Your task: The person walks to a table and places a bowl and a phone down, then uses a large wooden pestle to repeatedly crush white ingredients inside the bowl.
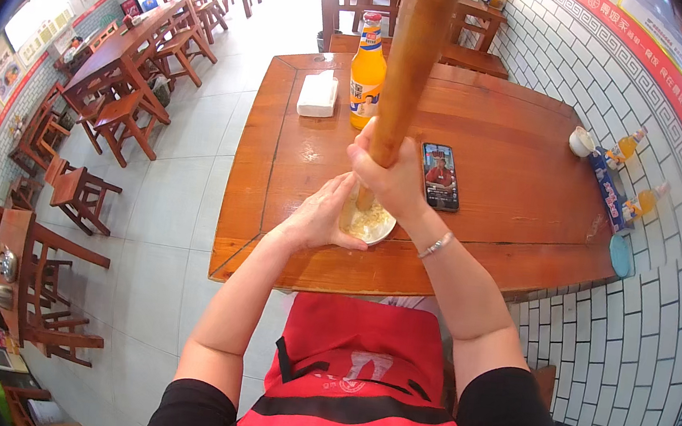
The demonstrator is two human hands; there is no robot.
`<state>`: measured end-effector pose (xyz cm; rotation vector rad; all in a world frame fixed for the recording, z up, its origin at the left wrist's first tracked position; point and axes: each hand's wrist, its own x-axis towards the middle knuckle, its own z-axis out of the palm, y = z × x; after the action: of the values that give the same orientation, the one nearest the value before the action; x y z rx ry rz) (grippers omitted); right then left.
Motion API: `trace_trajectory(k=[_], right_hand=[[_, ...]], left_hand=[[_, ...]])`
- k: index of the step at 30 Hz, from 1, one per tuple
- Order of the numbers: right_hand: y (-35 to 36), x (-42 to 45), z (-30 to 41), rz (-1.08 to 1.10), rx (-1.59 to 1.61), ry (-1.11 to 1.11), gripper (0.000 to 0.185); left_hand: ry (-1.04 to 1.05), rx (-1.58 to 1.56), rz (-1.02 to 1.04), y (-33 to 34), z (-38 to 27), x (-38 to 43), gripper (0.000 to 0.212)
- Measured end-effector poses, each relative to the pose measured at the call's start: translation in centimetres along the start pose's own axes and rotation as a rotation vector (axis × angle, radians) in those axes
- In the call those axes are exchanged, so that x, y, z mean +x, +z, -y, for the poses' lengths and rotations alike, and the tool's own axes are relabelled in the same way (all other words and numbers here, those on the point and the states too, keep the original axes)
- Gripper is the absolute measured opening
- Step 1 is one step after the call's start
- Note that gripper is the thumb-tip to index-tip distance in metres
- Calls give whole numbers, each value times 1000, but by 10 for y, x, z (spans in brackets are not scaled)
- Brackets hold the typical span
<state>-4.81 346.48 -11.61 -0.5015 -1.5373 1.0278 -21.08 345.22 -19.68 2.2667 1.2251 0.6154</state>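
Note:
A thick wooden rolling pin (416, 51) stands almost upright, its lower end in a small white bowl (383, 238) near the table's front edge. My right hand (392, 175) is closed around its lower part. Pale yellowish crushed bits, perhaps garlic, lie in the bowl (370, 219) around the tip. My left hand (322, 214) cups the bowl's left side, thumb along the near rim and fingers behind it. Part of the bowl is hidden by both hands.
On the wooden table (511, 163) are a smartphone (440, 177) with a lit screen, an orange soda bottle (367, 80) and a napkin pack (318, 95). By the tiled wall stand a white cup (582, 141), more bottles (627, 146) and a teal round object (620, 256).

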Motion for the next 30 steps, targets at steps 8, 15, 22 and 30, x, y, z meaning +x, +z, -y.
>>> trace_trajectory(k=[8,15,22,30], right_hand=[[-5,-2,-12,-17,-35,113,14],[6,-5,-6,-5,122,49,13],[2,0,-9,-4,-38,-2,13],[-5,3,14,31,90,134,12]], left_hand=[[23,-29,-13,7,-7,-9,115],[40,2,-17,1,-1,-6,112],[-1,2,-17,6,-5,-11,112],[-15,29,-8,4,-7,-14,118]])
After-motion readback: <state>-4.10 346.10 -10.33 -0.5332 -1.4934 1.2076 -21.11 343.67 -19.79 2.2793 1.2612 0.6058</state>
